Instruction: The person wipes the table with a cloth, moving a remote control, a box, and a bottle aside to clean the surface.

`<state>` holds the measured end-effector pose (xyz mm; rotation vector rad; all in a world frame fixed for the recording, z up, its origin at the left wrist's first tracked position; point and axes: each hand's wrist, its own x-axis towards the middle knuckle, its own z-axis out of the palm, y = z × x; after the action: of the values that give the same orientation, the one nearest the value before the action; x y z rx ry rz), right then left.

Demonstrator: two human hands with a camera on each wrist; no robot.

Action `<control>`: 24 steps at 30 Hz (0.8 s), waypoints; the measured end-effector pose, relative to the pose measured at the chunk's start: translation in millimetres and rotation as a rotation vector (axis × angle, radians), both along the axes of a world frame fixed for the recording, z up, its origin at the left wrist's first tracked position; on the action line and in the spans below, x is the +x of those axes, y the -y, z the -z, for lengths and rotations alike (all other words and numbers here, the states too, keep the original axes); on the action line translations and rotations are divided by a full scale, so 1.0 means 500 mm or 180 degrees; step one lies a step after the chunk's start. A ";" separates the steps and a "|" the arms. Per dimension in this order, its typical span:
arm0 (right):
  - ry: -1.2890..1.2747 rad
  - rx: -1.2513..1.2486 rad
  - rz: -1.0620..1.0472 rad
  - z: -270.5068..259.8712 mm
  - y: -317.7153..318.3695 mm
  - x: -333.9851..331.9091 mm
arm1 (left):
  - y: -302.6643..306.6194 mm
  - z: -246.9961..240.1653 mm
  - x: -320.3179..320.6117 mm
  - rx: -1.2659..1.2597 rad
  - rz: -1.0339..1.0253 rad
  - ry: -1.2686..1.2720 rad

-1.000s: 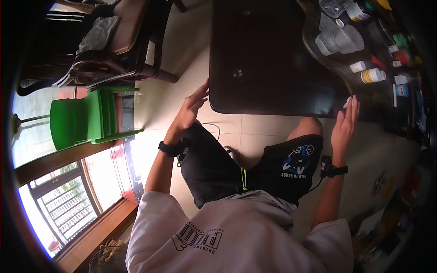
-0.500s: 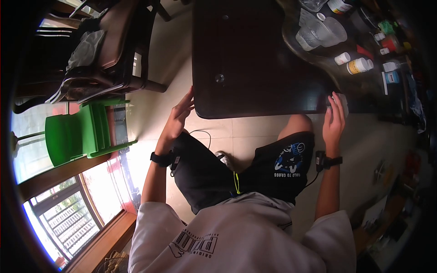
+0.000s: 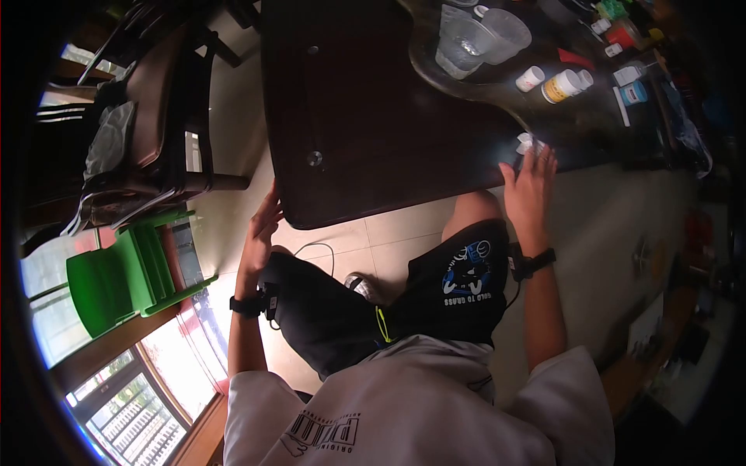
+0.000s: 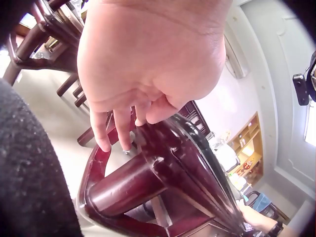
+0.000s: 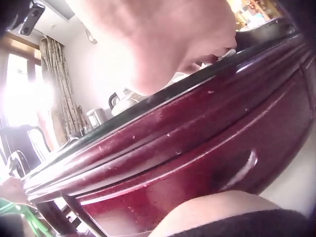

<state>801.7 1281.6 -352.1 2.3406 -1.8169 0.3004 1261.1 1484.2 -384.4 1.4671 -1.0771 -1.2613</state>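
My left hand [image 3: 262, 238] is at the corner of the dark wooden table [image 3: 365, 147], its fingertips right at the side edge. In the left wrist view the same hand [image 4: 153, 54] has its fingers pointing down beside the table's reddish carved side. Over the near right part of the tabletop, my right hand [image 3: 529, 196] lies with fingers extended and thumb spread apart. A crumpled white tissue [image 3: 525, 143] shows at its fingertips, partly hidden beneath them. The right wrist view has this hand [image 5: 173, 44] above the table edge, with a bit of white by the fingers.
White pill bottles [image 3: 561, 85] and a clear plastic tub [image 3: 505, 37] stand on the table's far right. A green plastic chair [image 3: 116, 279] and a dark wooden armchair [image 3: 155, 109] are at the left. My knees are below the table's near edge.
The head view has turned, so the table appears shifted left and tilted. My right hand has moved onto the tissue and its thumb has spread. The left hand stays at the corner.
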 end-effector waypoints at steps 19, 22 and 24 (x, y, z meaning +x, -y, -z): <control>0.1537 0.0729 -0.1580 -0.035 -0.181 0.368 | 0.000 -0.017 -0.014 0.0142 -0.0153 0.0023; 0.2021 0.0559 -0.2074 0.013 -0.186 0.348 | -0.001 -0.011 -0.005 0.0109 -0.0100 0.0044; 0.2542 0.0584 -0.2290 0.012 -0.171 0.320 | 0.002 -0.013 -0.009 -0.0007 -0.0041 -0.0021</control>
<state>962.0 1367.0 -358.3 3.2265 -1.1114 1.3654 1256.8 1483.2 -377.8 1.4650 -1.0626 -1.2548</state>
